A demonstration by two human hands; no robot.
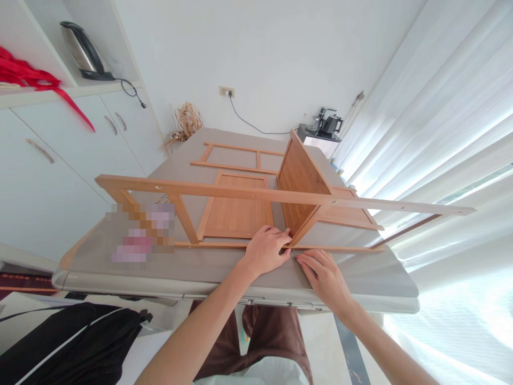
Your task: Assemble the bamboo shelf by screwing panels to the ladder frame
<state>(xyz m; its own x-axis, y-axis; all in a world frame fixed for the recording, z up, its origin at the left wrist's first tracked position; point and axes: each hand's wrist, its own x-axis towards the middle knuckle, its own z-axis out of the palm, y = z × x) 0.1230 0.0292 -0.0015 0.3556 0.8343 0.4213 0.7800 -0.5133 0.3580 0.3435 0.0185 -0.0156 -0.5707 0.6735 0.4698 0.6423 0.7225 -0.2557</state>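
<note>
At the grey table (364,275), left hand (265,250) clasps wooden frame (224,190); right hand (326,275) pinches thin metal piece (294,255).

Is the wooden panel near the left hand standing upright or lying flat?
Upright: the wooden panel rises on edge beyond the left hand, whereas another panel lies flat on the table.

From where I stand: wooden side frame (224,191) is honey-brown. Upright wood panel (300,179) reads deeper orange-brown, fine streaky grain. Framed panel (238,206) lying flat: lighter tan, grain showing. Tabletop (360,272) grey-beige. Wall (272,53) white, cabinet doors (72,160) bluish white. Curtain (452,107) white, striped by its fold shadows. Electric kettle (78,51) silver and black; ribbon (76,109) bright red. Dried stalks (188,118) straw-coloured. Trousers (276,337) dark brown. Bag (92,342) black, thin white line across.
</note>
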